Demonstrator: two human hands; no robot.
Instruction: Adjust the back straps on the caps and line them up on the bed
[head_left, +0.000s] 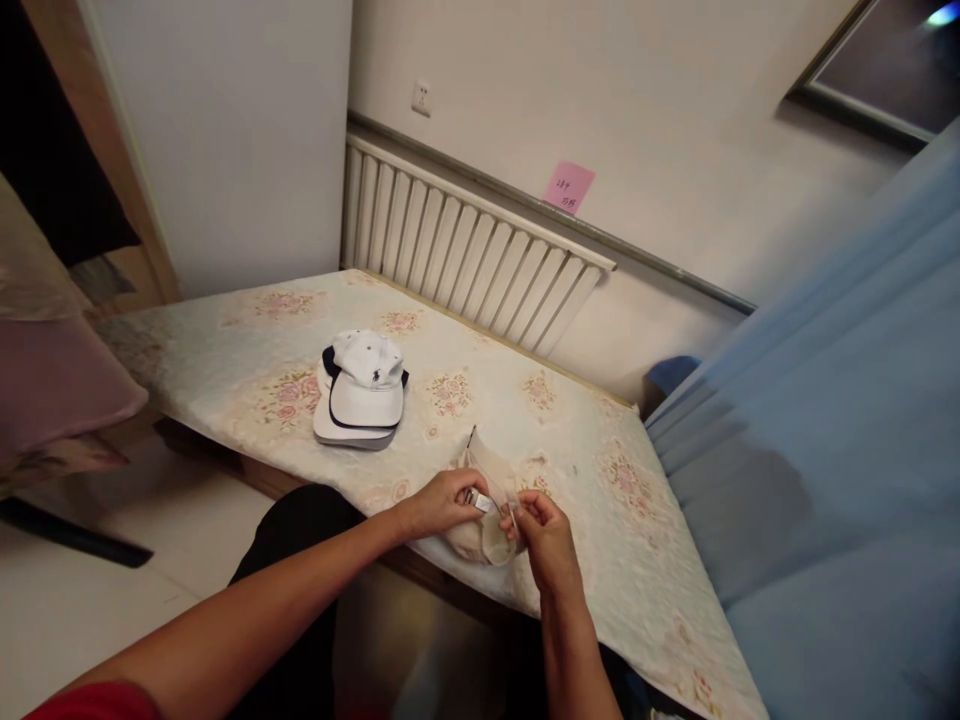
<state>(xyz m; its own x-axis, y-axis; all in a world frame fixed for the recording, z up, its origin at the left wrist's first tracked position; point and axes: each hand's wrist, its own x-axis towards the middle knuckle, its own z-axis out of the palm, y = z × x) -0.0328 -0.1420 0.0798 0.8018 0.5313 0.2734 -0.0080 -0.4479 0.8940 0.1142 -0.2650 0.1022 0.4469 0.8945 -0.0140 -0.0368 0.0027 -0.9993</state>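
Observation:
A beige cap point(466, 540) lies at the near edge of the flower-patterned bed surface, between my two hands. My left hand point(444, 500) is closed on the cap's edge, where a small white label point(480, 499) shows by the fingertips. On the cap's other side, my right hand point(546, 530) pinches what looks like its back strap. Its inside faces partly up, and my fingers hide some of the rim. Farther left sits a stack of caps point(367, 385), a white one with a small dark emblem on top.
The floral-covered bed point(495, 400) meets a white radiator point(465, 245) along the wall. A pink note point(568, 187) is stuck above the radiator. Blue curtains point(847, 420) hang at the right. Pinkish cloth point(67, 390) hangs at the left.

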